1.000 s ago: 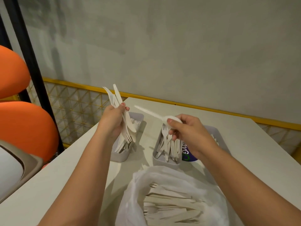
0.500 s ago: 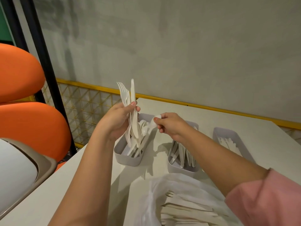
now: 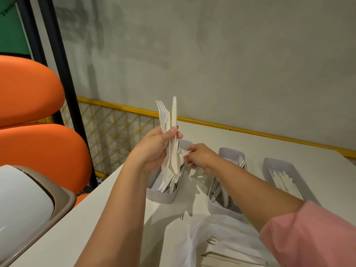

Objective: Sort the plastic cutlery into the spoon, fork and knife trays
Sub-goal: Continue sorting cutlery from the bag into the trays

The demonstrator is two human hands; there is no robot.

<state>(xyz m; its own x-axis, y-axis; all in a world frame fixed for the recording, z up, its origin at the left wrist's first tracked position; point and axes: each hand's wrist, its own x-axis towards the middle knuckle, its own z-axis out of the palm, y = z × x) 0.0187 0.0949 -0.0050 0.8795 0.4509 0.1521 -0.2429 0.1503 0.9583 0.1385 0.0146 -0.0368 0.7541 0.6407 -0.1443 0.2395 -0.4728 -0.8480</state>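
Head view: nearest, a thin plastic bag of unsorted cutlery sat on the white table, with the pink sleeve over it. Past it were three grey trays. The left tray showed handles only, the middle tray held forks and the right tray held knives. The left hand gripped an upright bundle, fork and knife topmost, over the left tray. The right hand was curled at the bundle's base; couldn't tell if it held anything. Behind were orange seat backs, a black post, a yellow mesh rail and a grey wall.

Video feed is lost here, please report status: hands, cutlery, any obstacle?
Left hand grips cutlery bundle upright. Right hand over left tray, grip unclear. Plastic bag nearby, no obstruction.
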